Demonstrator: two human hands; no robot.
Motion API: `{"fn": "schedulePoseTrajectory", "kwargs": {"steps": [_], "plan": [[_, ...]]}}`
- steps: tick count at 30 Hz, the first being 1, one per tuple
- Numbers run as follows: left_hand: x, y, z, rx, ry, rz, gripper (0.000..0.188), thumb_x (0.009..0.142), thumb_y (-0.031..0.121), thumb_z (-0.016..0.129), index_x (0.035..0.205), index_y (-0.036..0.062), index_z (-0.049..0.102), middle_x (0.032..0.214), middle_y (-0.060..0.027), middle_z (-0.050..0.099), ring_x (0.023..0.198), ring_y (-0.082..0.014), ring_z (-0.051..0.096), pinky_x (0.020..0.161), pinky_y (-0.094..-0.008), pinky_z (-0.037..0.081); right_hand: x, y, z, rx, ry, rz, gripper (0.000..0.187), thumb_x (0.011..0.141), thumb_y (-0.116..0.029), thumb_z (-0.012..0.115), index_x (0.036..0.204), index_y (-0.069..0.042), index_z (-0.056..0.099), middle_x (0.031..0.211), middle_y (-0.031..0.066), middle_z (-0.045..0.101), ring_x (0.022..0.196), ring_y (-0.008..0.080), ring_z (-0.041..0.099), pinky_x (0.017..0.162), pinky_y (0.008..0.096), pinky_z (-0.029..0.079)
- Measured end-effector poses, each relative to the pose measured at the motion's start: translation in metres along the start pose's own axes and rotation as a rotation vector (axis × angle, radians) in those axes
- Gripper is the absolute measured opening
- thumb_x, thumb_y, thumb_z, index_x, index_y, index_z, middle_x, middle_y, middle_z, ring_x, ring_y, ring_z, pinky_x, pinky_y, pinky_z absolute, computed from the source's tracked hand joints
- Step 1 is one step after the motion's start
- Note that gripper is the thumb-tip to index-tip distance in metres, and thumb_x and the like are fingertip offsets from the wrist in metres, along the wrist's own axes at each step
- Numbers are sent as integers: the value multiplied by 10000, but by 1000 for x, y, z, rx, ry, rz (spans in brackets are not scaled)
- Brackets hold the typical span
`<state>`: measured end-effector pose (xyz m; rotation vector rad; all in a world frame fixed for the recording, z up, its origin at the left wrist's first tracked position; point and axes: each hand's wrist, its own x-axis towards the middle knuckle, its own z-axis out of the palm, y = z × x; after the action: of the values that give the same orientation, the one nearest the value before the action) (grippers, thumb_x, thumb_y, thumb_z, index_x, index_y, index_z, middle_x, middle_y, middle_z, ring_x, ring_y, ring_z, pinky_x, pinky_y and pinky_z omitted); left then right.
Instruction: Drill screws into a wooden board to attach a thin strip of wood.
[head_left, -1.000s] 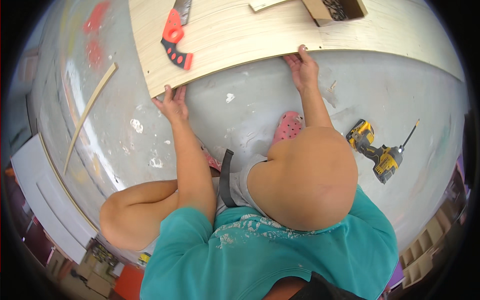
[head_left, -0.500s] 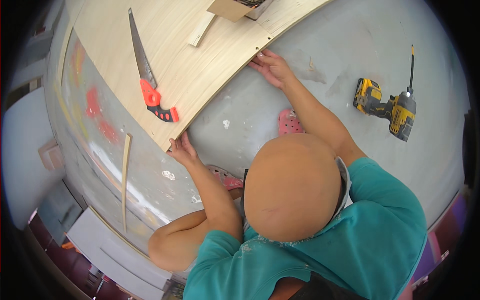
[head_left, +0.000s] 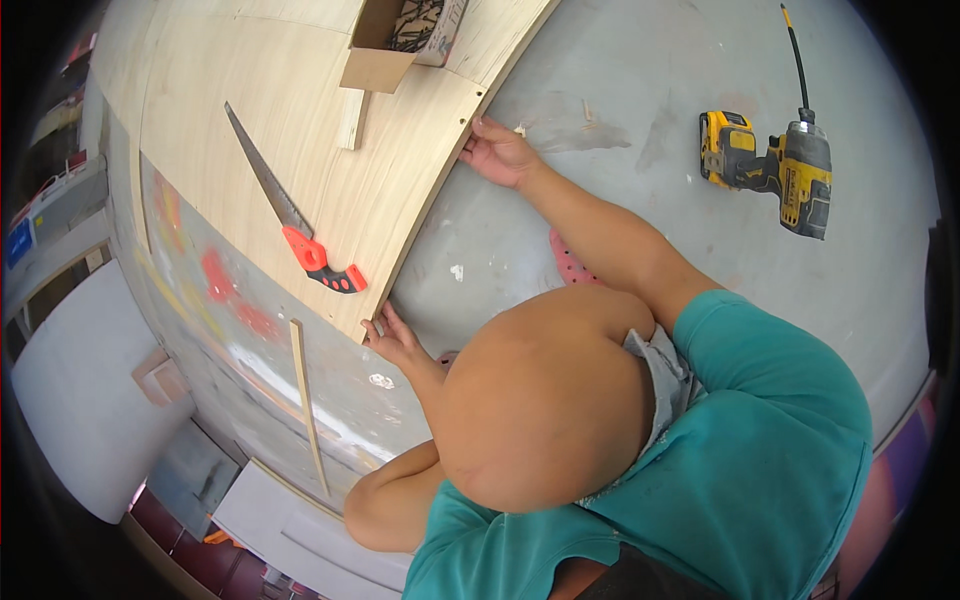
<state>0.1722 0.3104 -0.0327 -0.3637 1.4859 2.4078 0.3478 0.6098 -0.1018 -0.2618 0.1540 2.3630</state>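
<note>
A large pale plywood panel (head_left: 330, 190) with a curved edge lies in front of me. My left hand (head_left: 397, 338) grips its near corner, fingers at the edge. Farther up the same edge my right hand (head_left: 500, 155) has the thumb near the top face and fingers tucked partly out of sight under the panel. Two small dark holes show by the right hand. On the panel, close to the left hand, rests a hand saw (head_left: 290, 220) with a red and black handle.
An open cardboard box (head_left: 385, 55) of dark screws and a short wood block (head_left: 353, 120) sit on the panel. A yellow and black cordless drill (head_left: 780, 170) with a long bit lies on the grey floor at right. Left of my knee is a thin wood strip (head_left: 308, 405).
My view has turned, so the panel and saw appear shifted and more of the screw box shows. Both hands stay on the panel's edge.
</note>
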Motion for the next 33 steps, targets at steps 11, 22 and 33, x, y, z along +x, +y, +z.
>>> {"fn": "schedulePoseTrajectory", "kwargs": {"steps": [11, 22, 33], "plan": [[15, -9, 4, -58, -33, -28, 494, 798, 74, 632, 1204, 70, 352, 1180, -182, 354, 1090, -327, 405, 948, -522, 441, 5, -5, 3, 69, 47, -68, 261, 874, -142, 525, 1125, -70, 518, 1109, 46, 581, 1060, 185, 521, 960, 350, 364], [34, 4, -10, -93, -43, -61, 456, 824, 44, 584, 1210, 102, 347, 1172, -178, 360, 1091, -329, 410, 947, -546, 429, 4, 16, 60, -665, 561, -115, 373, 684, -138, 755, 968, 36, 586, 904, 79, 618, 804, 137, 563, 748, 253, 444], [47, 30, 11, 135, 94, -73, 810, 806, -5, 601, 1300, 230, 4, 1213, -200, 410, 1016, -346, 526, 833, -548, 500, -5, 43, 59, -874, 496, -41, 380, 738, -206, 715, 1005, 44, 614, 920, 81, 639, 801, 173, 599, 722, 280, 466]]}}
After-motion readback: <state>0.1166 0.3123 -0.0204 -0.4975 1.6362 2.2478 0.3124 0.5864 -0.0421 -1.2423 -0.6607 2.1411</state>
